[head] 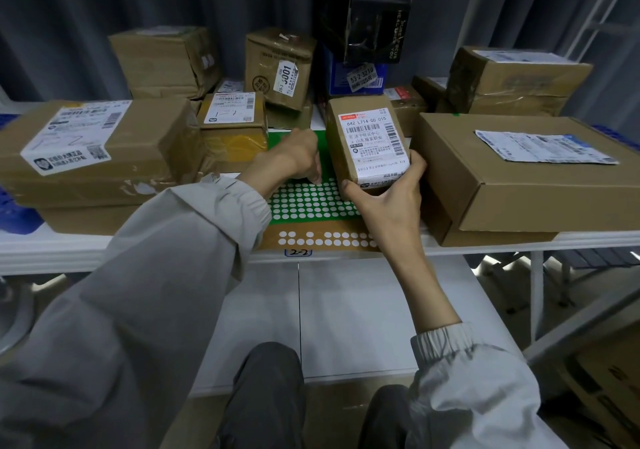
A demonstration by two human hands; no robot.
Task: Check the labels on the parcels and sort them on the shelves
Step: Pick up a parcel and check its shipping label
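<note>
Both arms reach forward from grey sleeves. The right hand (384, 199) is palm away from the camera, thumb at the left and fingers at the right, curled around the near end of a small parcel (367, 143) and holding it. The right sleeve is pushed back, so the forearm is bare. The left hand (298, 157) is further forward, back of hand up, fingers bent downward with the tips pointing down. It grips nothing that I can see.
</note>
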